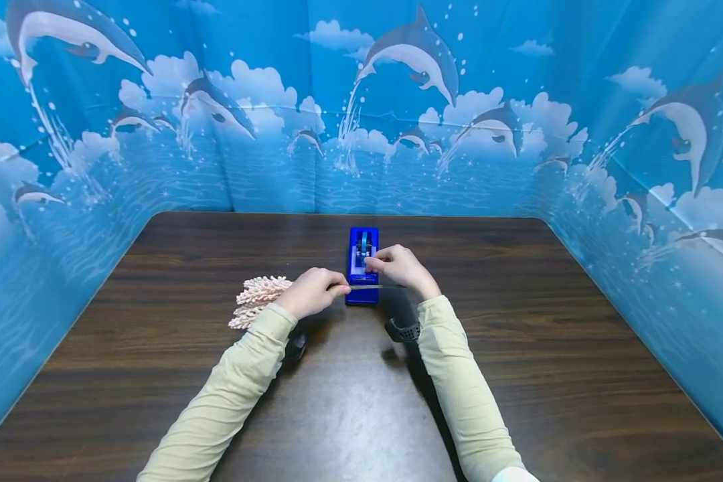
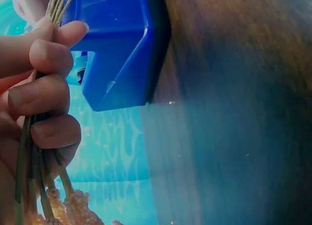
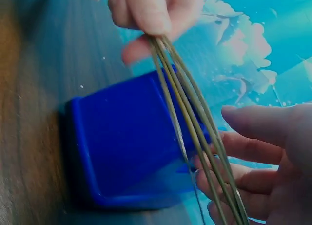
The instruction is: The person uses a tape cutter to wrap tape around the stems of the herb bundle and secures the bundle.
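A bunch of thin green-brown flower stems (image 3: pixel 187 108) with pale pink, beady flower heads (image 1: pixel 260 294) is gripped by my left hand (image 1: pixel 313 291). The flower heads fan out to the left of that hand, and the bare stem ends point right, across the front of a blue tape dispenser (image 1: pixel 361 296). Close over the dispenser's right side is my right hand (image 1: pixel 402 266). In the right wrist view its thumb (image 3: pixel 253 122) stands apart from the fingers, which reach behind the stems. Nothing shows between thumb and fingers there.
The dispenser stands on a dark wood-grain table (image 1: pixel 518 348), toward its far edge. A blue curtain (image 1: pixel 265 181) printed with dolphins surrounds the far edge and both sides. Dark wrist-worn devices hang under both forearms, the right one (image 1: pixel 402 330) close above the tabletop.
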`<action>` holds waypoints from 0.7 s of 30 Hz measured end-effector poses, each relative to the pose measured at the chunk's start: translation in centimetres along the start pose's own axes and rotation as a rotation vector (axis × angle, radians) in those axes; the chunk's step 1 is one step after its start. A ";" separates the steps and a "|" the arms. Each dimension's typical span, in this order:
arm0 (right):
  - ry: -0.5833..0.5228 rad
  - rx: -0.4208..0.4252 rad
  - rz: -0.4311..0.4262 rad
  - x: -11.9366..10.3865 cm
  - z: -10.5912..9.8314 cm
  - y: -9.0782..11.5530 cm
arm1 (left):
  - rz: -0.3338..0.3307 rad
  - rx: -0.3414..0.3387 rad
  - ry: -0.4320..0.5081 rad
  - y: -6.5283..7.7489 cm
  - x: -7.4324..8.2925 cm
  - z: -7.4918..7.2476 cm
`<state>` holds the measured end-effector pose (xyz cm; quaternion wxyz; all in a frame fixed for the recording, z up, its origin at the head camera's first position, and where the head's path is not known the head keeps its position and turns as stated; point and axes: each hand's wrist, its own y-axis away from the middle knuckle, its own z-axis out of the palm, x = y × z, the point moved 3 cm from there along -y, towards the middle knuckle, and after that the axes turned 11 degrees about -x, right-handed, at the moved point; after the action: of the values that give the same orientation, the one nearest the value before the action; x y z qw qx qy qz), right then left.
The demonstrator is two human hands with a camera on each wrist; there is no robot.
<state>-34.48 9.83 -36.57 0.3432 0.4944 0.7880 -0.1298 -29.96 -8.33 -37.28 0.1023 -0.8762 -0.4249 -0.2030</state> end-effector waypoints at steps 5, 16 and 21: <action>-0.006 0.017 0.000 -0.2 0.0 -0.1 | 0.013 0.002 0.026 -0.5 0.2 0.4; -0.108 0.010 0.094 0.0 0.5 -0.2 | 0.011 -0.024 0.108 -1.1 -0.2 1.4; -0.127 0.056 0.120 0.0 0.6 -0.4 | -0.015 -0.014 0.163 -1.8 -0.2 1.9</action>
<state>-34.61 9.29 -37.07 0.3857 0.5411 0.7296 -0.1619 -30.94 -6.70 -39.09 0.1289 -0.8542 -0.4204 -0.2773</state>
